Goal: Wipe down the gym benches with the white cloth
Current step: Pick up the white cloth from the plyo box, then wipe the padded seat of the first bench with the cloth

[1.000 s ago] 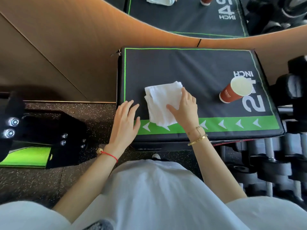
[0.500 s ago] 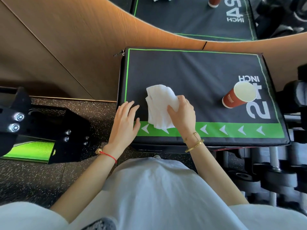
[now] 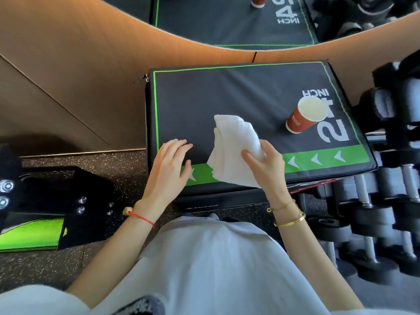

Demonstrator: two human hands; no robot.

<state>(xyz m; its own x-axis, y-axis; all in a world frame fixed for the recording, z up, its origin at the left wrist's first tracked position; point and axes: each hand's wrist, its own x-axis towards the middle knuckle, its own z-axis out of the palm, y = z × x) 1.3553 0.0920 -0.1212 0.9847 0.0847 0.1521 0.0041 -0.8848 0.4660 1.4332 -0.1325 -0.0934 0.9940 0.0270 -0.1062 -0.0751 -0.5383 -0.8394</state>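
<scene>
A black padded bench box point(image 3: 216, 98) with green trim and "24 INCH" lettering fills the middle of the view. My right hand point(image 3: 269, 165) grips a bunched white cloth point(image 3: 234, 151) and holds it raised over the box's front green stripe. My left hand point(image 3: 169, 169) rests flat, fingers straight, on the front left corner of the box, just left of the cloth.
A red paper cup point(image 3: 304, 115) stands on the box at the right. A rack of black dumbbells point(image 3: 375, 196) lies to the right. A black and green machine part point(image 3: 45, 205) sits on the speckled floor at left. A wooden wall point(image 3: 79, 64) with a mirror is behind.
My right hand has curled round the cloth and lifted it off the pad, bunching it up. My left hand has stayed on the front left corner.
</scene>
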